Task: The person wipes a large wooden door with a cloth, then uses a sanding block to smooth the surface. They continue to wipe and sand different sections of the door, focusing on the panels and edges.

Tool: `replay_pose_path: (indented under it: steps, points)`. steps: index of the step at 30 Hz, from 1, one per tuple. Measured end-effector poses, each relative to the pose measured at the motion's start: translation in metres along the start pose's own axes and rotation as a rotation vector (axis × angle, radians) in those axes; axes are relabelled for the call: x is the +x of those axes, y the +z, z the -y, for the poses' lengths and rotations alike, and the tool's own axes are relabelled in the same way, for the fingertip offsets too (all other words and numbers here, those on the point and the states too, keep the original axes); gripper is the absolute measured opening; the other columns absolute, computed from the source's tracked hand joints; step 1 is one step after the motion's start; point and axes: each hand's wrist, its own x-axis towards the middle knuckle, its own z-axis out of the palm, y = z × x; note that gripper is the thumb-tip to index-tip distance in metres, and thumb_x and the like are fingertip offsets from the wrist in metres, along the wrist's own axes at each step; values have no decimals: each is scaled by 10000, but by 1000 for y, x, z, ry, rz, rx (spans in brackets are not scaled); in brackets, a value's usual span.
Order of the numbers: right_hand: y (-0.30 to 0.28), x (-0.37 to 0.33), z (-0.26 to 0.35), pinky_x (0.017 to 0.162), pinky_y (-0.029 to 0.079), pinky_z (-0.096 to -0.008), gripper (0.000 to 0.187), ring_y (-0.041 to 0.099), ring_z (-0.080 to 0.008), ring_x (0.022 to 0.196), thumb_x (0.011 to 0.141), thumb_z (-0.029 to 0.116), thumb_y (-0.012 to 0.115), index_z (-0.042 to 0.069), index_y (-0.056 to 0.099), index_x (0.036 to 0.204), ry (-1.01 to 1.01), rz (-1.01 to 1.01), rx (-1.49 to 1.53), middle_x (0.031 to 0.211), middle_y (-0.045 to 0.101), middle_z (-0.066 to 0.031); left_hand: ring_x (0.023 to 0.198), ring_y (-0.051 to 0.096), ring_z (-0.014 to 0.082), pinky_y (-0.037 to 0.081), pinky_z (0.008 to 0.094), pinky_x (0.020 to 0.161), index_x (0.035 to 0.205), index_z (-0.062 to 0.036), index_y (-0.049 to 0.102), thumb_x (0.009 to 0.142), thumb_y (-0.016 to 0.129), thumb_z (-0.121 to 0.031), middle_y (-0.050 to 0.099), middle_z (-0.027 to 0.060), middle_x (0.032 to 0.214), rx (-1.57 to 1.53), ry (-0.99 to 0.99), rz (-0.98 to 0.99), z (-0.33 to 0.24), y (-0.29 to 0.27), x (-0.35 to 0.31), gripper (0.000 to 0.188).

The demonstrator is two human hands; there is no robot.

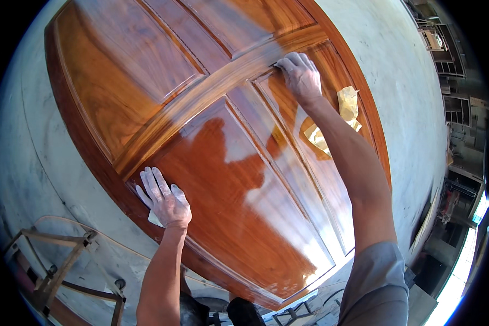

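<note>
A glossy reddish-brown wooden panel door (217, 179) lies flat below me, with raised mouldings around its panels. My left hand (167, 204), dusted white, rests flat near the door's left edge with its fingers stretched out. A small white piece (154, 219) pokes out from under that palm; I cannot tell what it is. My right hand (301, 79), also dusty, is closed at the corner of a moulding by the cross rail (244, 68). A dark sliver shows at its fingertips, but what they pinch is mostly hidden.
Crumpled yellowish paper (349, 103) lies on the door beside my right forearm, with another piece (318, 138) partly behind the arm. A metal frame with wheels (65, 266) stands at lower left. Wooden shelving (456, 111) lines the far right. The floor (32, 125) is pale and dusty.
</note>
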Motion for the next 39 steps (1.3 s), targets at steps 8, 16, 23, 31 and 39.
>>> replay_pose_path:
  steps: [8,16,23,31,39]
  points:
    - [-4,4,-2,974,536,-394,220,625,-233,1143,911,119,637,155,680,1124,-91,95,-82,1139,648,-13,1596,281,359,207,621,1294,1634,-22,340,992,546,-134,295,158,1712,-22,-8,-20,-3,0,2,683]
    - [-5,7,31,1014,562,-399,230,641,-229,1155,960,73,613,170,650,1164,-218,185,-32,1185,644,-22,1588,289,367,216,611,1296,1630,-12,338,982,571,-138,304,167,1704,-10,0,-62,1,0,2,700]
    - [-20,24,-49,879,600,-436,162,652,-298,1102,942,33,654,126,720,1058,-118,213,62,1110,662,-35,1592,284,373,215,610,1296,1621,-5,359,958,590,-119,309,171,1704,-17,-13,-46,1,-3,0,711]
    - [-15,12,-26,959,571,-415,228,625,-275,1122,894,2,669,140,695,1073,-192,181,83,1118,649,-31,1596,283,362,222,630,1288,1618,-4,371,911,668,-100,309,162,1707,-12,-22,-30,1,-1,-1,773]
    - [-9,13,-23,1002,544,-413,359,608,-288,1153,872,-16,665,187,683,1167,-243,230,-13,1178,628,-32,1591,290,362,217,614,1297,1631,-24,351,973,561,-125,316,162,1701,-34,-4,-54,0,1,2,698]
